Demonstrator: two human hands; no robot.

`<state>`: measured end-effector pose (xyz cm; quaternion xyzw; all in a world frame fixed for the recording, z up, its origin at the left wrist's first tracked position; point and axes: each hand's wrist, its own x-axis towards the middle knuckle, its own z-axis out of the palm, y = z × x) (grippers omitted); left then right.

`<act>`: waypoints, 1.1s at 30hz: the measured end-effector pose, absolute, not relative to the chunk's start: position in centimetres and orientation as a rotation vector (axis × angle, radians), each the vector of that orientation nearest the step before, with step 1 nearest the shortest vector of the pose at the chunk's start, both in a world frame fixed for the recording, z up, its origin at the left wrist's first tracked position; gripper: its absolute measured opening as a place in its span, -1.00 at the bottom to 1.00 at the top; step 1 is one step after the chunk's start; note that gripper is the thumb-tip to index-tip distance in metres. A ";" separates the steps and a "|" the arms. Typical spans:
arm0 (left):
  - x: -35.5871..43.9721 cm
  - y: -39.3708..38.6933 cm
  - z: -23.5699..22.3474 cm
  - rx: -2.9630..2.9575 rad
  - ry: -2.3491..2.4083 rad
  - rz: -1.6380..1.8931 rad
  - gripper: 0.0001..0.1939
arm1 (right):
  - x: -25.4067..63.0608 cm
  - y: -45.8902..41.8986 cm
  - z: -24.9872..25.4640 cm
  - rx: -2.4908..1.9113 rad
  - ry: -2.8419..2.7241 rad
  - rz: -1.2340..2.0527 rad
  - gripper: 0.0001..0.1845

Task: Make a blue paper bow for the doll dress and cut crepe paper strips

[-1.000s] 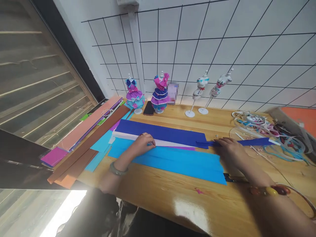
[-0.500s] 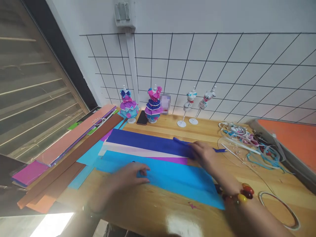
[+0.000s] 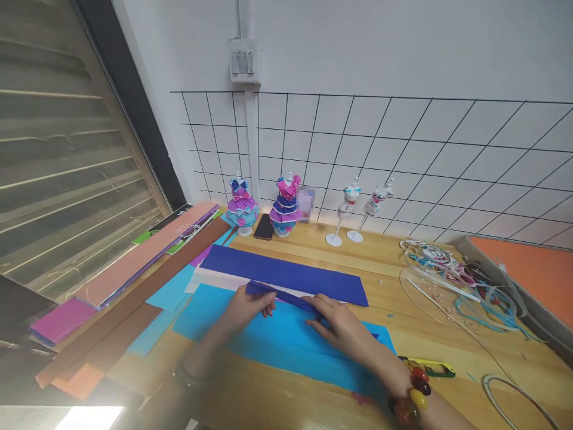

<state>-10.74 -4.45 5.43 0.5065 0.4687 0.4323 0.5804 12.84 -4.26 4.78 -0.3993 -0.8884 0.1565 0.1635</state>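
Head view. A dark blue strip [image 3: 286, 294], folded narrow, extends between the two hands above a bright blue sheet [image 3: 210, 313]. The left hand [image 3: 251, 303] has its grip pinching the strip near one end, between thumb and fingers. The right hand [image 3: 335, 322] has its grip closed about the strip farther along; the fingers lie over it, while the thumb tip stands apart below. A short dark blue end shows beyond this hand. The right wrist bears a bracelet of large beads [image 3: 419, 394]; the left forearm is blurred.

Behind the strip, a wide dark blue sheet [image 3: 290, 272] lies flat on the bench [image 3: 358, 254], with a pale sheet [image 3: 217, 280] partly exposed along its near edge. To the left are light blue sheets [image 3: 172, 289], a long brown strip [image 3: 147, 292] and a pink-orange strip [image 3: 143, 254] set obliquely. A yellow cutter [image 3: 436, 368] lies beside the right forearm, with a ring [image 3: 486, 385] nearer the right edge.

Along the rear stand two miniature dress forms in coloured dresses [image 3: 242, 209] [image 3: 285, 210], a dark phone [image 3: 264, 227] between them, and two tilted white forms [image 3: 347, 207] [image 3: 372, 206]. At right, a tangle of ribbons [image 3: 447, 269] lies before a grey-rimmed orange tray [image 3: 537, 263].
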 end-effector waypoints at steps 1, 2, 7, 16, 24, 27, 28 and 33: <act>-11.6 -4.2 5.6 1.156 1.111 1.046 -0.64 | 13.2 -4.1 4.5 -1.158 -2.519 0.482 -0.60; -12.5 -4.0 5.7 1.123 1.127 1.088 -0.64 | 13.7 -3.9 4.3 -1.170 -2.499 0.519 -0.61; -17.4 -2.4 5.5 0.925 1.263 1.166 -0.68 | 15.6 -3.1 3.8 -1.230 -2.244 0.891 -0.65; -21.3 1.1 3.7 0.680 1.233 1.199 -0.80 | 15.0 2.4 3.1 -1.246 -1.709 1.444 -0.68; -24.9 6.6 2.6 0.540 1.276 1.319 -0.93 | 10.6 7.9 3.7 -1.200 -1.316 1.573 -0.80; -26.5 8.2 2.3 0.493 1.319 1.339 -0.94 | 9.9 7.0 4.0 -1.214 -1.279 1.622 -0.71; -26.9 8.6 2.1 0.480 1.333 1.343 -0.94 | 10.0 6.3 4.2 -1.224 -1.282 1.640 -0.69; -28.7 9.3 1.9 0.467 1.402 1.345 -0.93 | 12.7 2.2 4.6 -1.291 -1.356 1.678 -0.64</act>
